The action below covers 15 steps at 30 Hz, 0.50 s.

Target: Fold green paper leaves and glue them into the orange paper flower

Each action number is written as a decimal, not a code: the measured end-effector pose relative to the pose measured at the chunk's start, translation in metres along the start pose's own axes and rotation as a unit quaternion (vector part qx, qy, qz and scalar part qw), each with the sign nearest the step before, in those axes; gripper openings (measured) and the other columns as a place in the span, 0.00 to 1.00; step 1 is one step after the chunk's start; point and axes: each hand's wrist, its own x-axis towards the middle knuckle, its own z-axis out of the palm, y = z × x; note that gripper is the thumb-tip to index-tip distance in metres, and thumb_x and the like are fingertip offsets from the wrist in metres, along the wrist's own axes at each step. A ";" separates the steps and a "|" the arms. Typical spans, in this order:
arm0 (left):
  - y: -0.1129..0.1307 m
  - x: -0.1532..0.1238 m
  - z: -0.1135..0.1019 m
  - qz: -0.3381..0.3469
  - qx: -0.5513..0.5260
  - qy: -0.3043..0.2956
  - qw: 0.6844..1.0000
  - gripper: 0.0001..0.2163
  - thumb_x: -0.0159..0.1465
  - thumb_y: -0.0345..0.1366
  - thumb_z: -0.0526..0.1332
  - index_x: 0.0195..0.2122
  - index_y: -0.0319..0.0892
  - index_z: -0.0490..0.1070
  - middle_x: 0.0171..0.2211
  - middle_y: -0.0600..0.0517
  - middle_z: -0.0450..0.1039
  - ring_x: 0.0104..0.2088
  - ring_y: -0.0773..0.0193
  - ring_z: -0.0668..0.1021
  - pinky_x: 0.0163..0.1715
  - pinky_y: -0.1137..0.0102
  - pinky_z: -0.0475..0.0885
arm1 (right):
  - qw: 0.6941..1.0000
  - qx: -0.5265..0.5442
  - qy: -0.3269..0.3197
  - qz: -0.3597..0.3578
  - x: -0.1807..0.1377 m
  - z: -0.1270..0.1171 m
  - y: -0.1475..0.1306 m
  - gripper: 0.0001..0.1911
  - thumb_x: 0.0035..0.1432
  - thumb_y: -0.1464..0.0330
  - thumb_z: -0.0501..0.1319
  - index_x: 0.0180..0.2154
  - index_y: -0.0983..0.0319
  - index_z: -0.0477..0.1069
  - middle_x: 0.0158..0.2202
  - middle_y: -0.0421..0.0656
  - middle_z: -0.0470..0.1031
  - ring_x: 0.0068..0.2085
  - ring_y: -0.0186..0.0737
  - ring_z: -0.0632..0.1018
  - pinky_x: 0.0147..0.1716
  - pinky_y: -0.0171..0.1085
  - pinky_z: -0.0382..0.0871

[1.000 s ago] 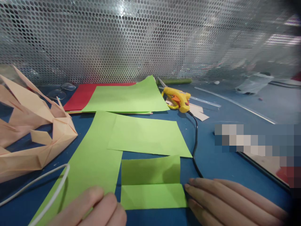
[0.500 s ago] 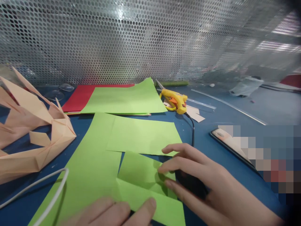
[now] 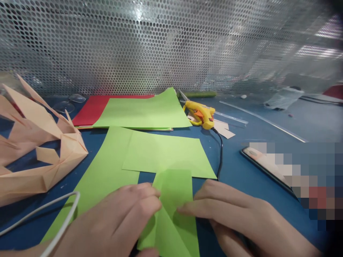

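Observation:
A folded green paper piece (image 3: 175,189) lies in front of me, with a slanting flap across its lower part. My left hand (image 3: 125,214) is closed at its left edge, the index finger bent over it; part of the thumb shows low down. From the other side, my right hand (image 3: 230,210) rests its outstretched index fingertip on the paper, and nothing is seen gripped in it. Beyond both hands lies a flat green sheet (image 3: 163,151). A longer green sheet (image 3: 99,171) runs under the left forearm.
Red paper (image 3: 88,110) and green paper (image 3: 142,112) are stacked behind. A yellow glue gun (image 3: 203,116) with black cord lies beside scissors (image 3: 183,95). A phone (image 3: 265,167) is at right, a folded peach paper model (image 3: 45,171) at left. A white cable (image 3: 63,228) arches in front.
The green piece has turned, its long side now pointing away from me. My left hand has moved up to its left edge. The right hand has shifted slightly and its fingers have come closer together.

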 end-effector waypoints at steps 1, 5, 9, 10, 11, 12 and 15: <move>-0.001 0.002 0.000 -0.003 -0.013 -0.005 1.000 0.13 0.72 0.29 0.47 0.51 0.44 0.68 0.46 0.54 0.82 0.50 0.70 0.81 0.61 0.79 0.65 | 1.000 -0.026 0.008 -0.006 -0.001 0.000 0.001 0.25 0.53 0.82 0.52 0.44 0.55 0.77 0.35 0.41 0.79 0.33 0.33 0.81 0.30 0.25 0.76; -0.004 0.004 -0.001 -0.004 -0.062 -0.037 0.997 0.20 0.64 0.21 0.47 0.54 0.44 0.66 0.47 0.53 0.82 0.49 0.69 0.83 0.55 0.78 0.72 | 0.983 -0.175 0.039 -0.027 -0.005 0.003 0.005 0.23 0.55 0.81 0.54 0.42 0.51 0.79 0.45 0.44 0.76 0.44 0.41 0.79 0.40 0.36 0.75; -0.006 0.006 -0.003 -0.022 -0.127 -0.060 0.990 0.23 0.63 0.20 0.47 0.54 0.47 0.67 0.54 0.54 0.79 0.54 0.72 0.80 0.55 0.81 0.71 | 0.983 -0.154 0.004 -0.105 -0.005 0.010 0.006 0.17 0.69 0.76 0.52 0.36 0.56 0.77 0.41 0.40 0.81 0.43 0.37 0.78 0.45 0.37 0.70; -0.006 0.006 -0.004 -0.029 -0.131 -0.062 0.989 0.23 0.64 0.20 0.46 0.54 0.48 0.68 0.56 0.55 0.77 0.55 0.72 0.79 0.56 0.80 0.70 | 0.982 -0.147 -0.018 -0.119 -0.004 0.011 0.006 0.17 0.72 0.75 0.52 0.36 0.58 0.77 0.39 0.39 0.82 0.41 0.35 0.79 0.44 0.36 0.69; -0.006 0.008 -0.005 -0.038 -0.128 -0.069 0.989 0.22 0.65 0.21 0.47 0.53 0.49 0.69 0.57 0.55 0.76 0.55 0.71 0.78 0.56 0.79 0.71 | 0.981 -0.143 -0.039 -0.128 -0.004 0.011 0.006 0.17 0.73 0.74 0.51 0.36 0.59 0.77 0.38 0.39 0.82 0.39 0.35 0.79 0.44 0.36 0.70; -0.007 0.009 -0.007 -0.047 -0.123 -0.079 0.988 0.21 0.66 0.22 0.48 0.52 0.50 0.71 0.57 0.55 0.76 0.55 0.70 0.78 0.55 0.77 0.72 | 0.980 -0.138 -0.062 -0.130 -0.004 0.011 0.005 0.17 0.73 0.74 0.51 0.36 0.59 0.77 0.37 0.39 0.82 0.38 0.34 0.79 0.44 0.36 0.70; -0.009 0.014 -0.012 -0.050 -0.132 -0.117 0.983 0.16 0.68 0.25 0.52 0.47 0.51 0.74 0.51 0.53 0.77 0.52 0.64 0.79 0.52 0.73 0.75 | 0.979 -0.119 -0.108 -0.129 -0.004 0.007 0.003 0.19 0.73 0.77 0.49 0.37 0.60 0.76 0.35 0.40 0.82 0.37 0.34 0.80 0.43 0.36 0.71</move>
